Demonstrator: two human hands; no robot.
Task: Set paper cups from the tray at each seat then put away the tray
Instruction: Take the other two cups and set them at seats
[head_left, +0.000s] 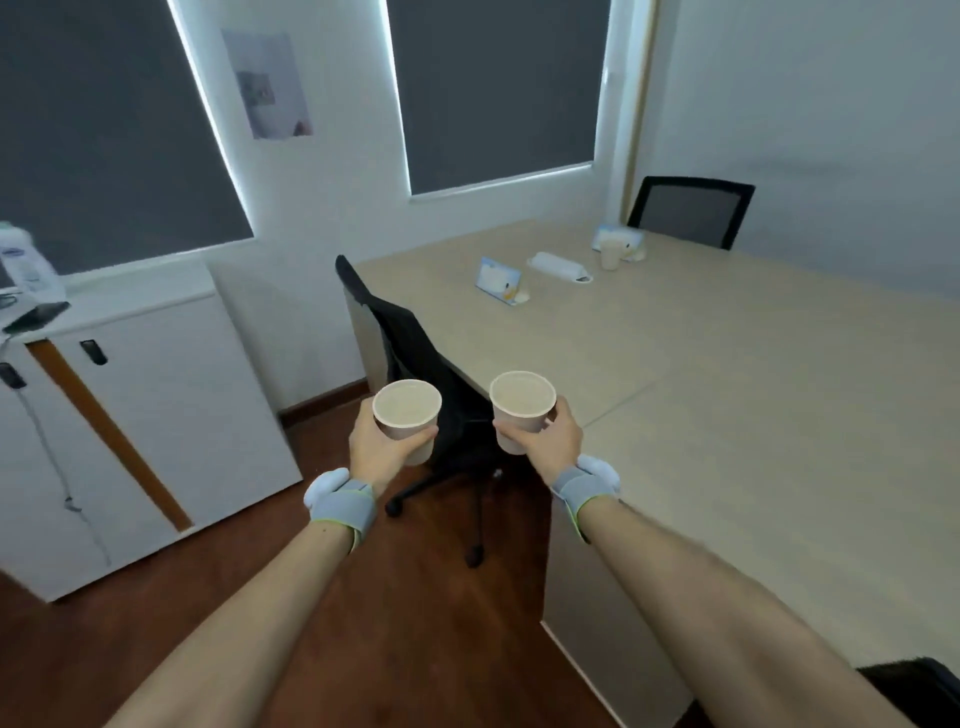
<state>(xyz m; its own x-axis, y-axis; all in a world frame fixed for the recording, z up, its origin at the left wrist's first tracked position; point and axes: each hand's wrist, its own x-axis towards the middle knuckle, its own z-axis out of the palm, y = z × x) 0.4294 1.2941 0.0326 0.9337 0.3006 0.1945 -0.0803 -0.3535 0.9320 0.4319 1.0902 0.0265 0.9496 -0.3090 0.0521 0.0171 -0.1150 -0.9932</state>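
I hold one pale paper cup in each hand, both upright, out in front of me. My left hand (378, 448) grips the left cup (406, 415) over the wooden floor, beside a black chair. My right hand (551, 437) grips the right cup (522, 408) just off the near left edge of the beige table (727, 395). A third paper cup (611, 254) stands at the table's far end, in front of a black mesh chair (691, 210). No tray is in view.
A black swivel chair (415, 353) is pushed in at the table's left side, right beyond the cups. Two tissue packs (498, 280) (621, 241) and a white roll (558, 266) lie at the far end. A white cabinet (130, 415) stands to the left.
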